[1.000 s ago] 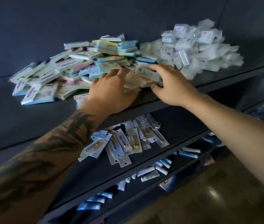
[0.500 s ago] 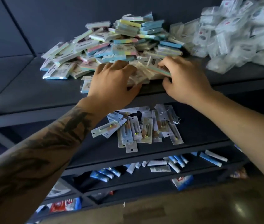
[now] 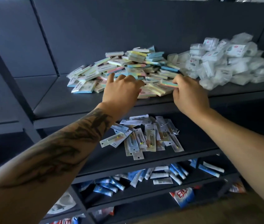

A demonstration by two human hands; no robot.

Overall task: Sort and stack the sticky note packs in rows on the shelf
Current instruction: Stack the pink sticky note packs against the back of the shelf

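Dark shelf (image 3: 60, 102) unit, several tiers. Top tier: big loose heap of sticky note packs (image 3: 128, 68) at centre, w/ pile of clear-wrapped white packs (image 3: 228, 60) to its right. Next tier down: scattered blister-carded items (image 3: 146, 136); below that, blue/white tubes (image 3: 160, 175). Left hand (image 3: 121, 91) rests on heap's near edge, fingers spread apart & lightly bent over packs. Right hand (image 3: 189, 94) at heap's near right, fingers clamped on one pastel-striped pack (image 3: 168, 83).
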